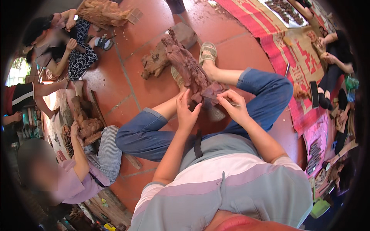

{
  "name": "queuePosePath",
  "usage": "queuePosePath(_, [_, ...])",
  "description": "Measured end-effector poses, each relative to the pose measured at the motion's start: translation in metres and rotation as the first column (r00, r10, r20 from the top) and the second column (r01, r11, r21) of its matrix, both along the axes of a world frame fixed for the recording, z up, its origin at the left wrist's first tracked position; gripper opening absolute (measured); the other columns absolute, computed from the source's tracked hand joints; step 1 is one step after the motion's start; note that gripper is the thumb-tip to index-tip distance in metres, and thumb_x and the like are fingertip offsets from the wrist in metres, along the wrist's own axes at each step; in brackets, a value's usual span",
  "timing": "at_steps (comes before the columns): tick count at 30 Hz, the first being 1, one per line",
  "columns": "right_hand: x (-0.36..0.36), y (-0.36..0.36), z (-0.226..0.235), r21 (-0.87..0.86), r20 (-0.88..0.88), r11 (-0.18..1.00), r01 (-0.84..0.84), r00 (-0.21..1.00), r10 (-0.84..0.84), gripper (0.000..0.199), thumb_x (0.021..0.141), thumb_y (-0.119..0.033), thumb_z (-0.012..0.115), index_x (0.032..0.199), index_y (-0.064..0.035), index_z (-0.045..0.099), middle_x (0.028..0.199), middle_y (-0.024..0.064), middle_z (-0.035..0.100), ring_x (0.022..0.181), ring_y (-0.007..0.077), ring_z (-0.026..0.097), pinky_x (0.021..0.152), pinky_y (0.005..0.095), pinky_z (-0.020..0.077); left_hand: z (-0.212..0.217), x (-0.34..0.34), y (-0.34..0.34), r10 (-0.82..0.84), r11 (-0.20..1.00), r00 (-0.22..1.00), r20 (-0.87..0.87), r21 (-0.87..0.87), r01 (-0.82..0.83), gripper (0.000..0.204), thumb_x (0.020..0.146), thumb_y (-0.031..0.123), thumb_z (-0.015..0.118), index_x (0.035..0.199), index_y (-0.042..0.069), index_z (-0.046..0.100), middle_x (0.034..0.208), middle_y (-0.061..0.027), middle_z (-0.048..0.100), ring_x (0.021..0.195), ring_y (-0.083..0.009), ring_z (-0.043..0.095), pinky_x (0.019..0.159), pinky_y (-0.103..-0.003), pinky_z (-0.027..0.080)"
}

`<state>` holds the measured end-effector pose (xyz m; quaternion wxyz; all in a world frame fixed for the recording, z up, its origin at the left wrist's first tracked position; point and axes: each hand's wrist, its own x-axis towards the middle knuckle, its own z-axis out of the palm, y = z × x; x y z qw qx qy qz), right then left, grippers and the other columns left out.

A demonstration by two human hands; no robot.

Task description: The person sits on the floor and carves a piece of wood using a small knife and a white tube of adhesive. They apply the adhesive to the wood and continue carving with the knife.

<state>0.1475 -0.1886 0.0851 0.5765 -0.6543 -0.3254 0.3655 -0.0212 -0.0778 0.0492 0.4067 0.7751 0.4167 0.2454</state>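
Observation:
A reddish-brown carved wooden figure (184, 66) leans away from me between my bent legs, its lower end close to my hands. My left hand (186, 112) cups that lower end, with thumb and fingers on either side of it. At the right of the same end, my right hand (236, 108) pinches a slim, rod-like tool (233, 104). The tool's exact kind is too small to make out, and its front part blends with the dark wood. Beyond the figure lies a rough, lighter-brown piece of wood (155, 61), next to a greyish block (183, 34).
Red tiles (135, 50) cover the floor. People sit at the left with wooden carvings (90, 129), including a large one (102, 13) at the far left. A red patterned mat (269, 42) at the right carries tools and a phone (314, 94). More people sit beyond it.

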Motion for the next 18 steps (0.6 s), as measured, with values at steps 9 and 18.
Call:
queuePosePath(9, [-0.024,0.022,0.009,0.131,0.375,0.978,-0.161,0.921,0.101,0.012,0.081,-0.008,0.065,0.089,-0.001,0.063,0.086,0.0122,0.061,0.078,0.0271,0.062,0.07,0.0351,0.0488,0.014,0.012,0.021,-0.205,0.975,0.971,0.123,0.112,0.191,0.023,0.074,-0.003,0.069,0.096,0.004,0.068,0.09,-0.0064,0.06,0.07,-0.016,0.062,0.064,-0.026,0.051])
queuePosePath(18, [-0.035,0.068,-0.032,0.169,0.514,0.964,-0.206,0.853,0.092,0.036,0.089,-0.015,0.058,0.12,0.0012,0.056,0.126,0.0239,0.052,0.112,0.0358,0.055,0.092,0.0386,0.0469,-0.004,0.028,0.088,-0.227,0.914,0.973,0.047,0.356,0.196,0.019,0.074,-0.002,0.067,0.093,0.003,0.068,0.091,-0.0117,0.064,0.08,-0.0268,0.065,0.07,-0.033,0.053])
